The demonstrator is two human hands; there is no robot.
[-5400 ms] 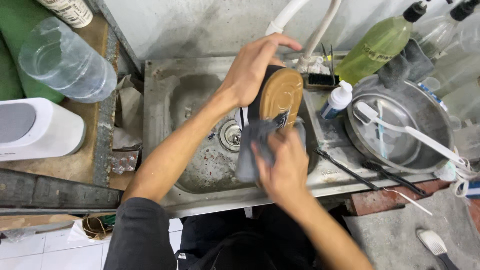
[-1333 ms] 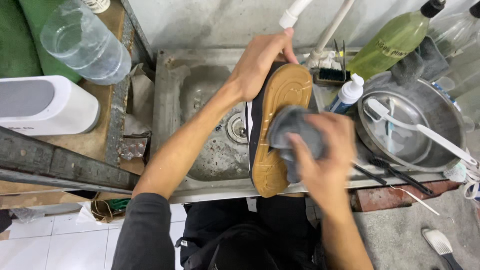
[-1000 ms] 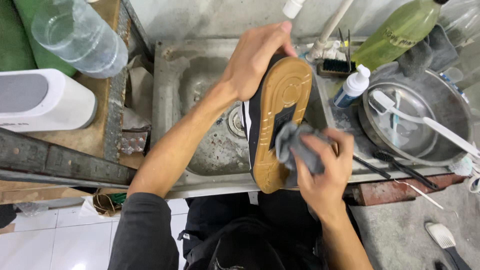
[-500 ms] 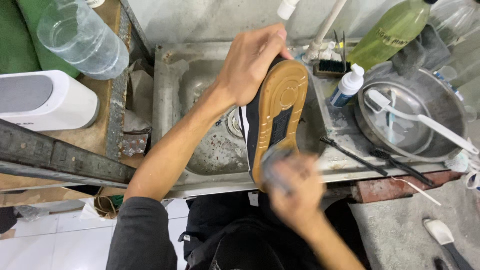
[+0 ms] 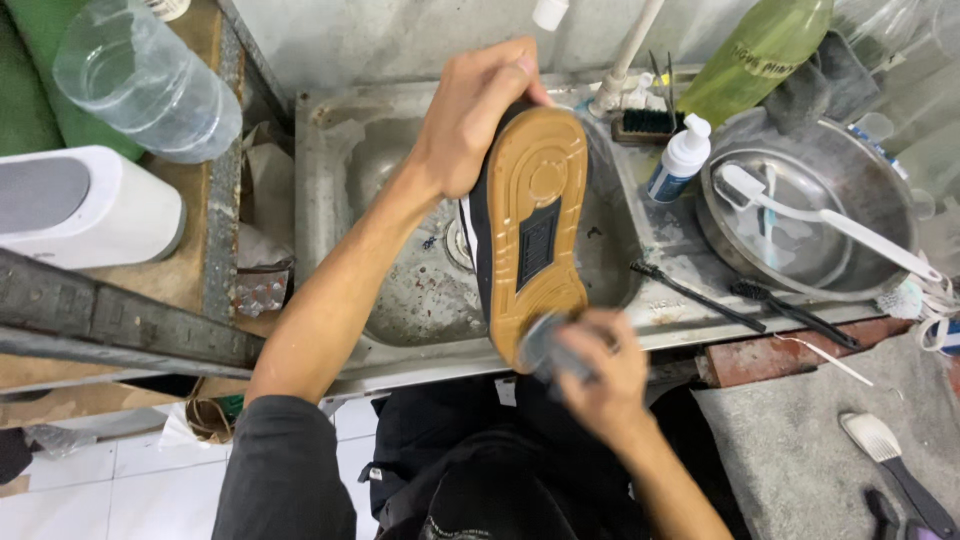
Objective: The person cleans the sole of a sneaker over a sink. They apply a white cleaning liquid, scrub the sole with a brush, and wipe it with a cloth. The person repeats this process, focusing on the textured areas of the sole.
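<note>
My left hand [image 5: 468,115] grips the far end of a black sneaker [image 5: 527,225], held sole up over a steel sink [image 5: 400,290]. Its tan rubber sole has a dark patch at the middle. At the near end of the sole my right hand [image 5: 596,372] is closed on a grey cloth [image 5: 537,347], pressing it against the rubber. The hand and cloth are blurred.
A steel bowl [image 5: 810,225] holding a white brush [image 5: 830,225] sits right of the sink, with a small pump bottle [image 5: 676,160], a green bottle [image 5: 755,55] and thin black brushes [image 5: 740,300] nearby. At left stand a clear water bottle [image 5: 140,85] and a white appliance [image 5: 85,205].
My right hand has slid the cloth from the middle of the sole down to its near end. The sneaker, earlier seen end-on, now shows its full sole.
</note>
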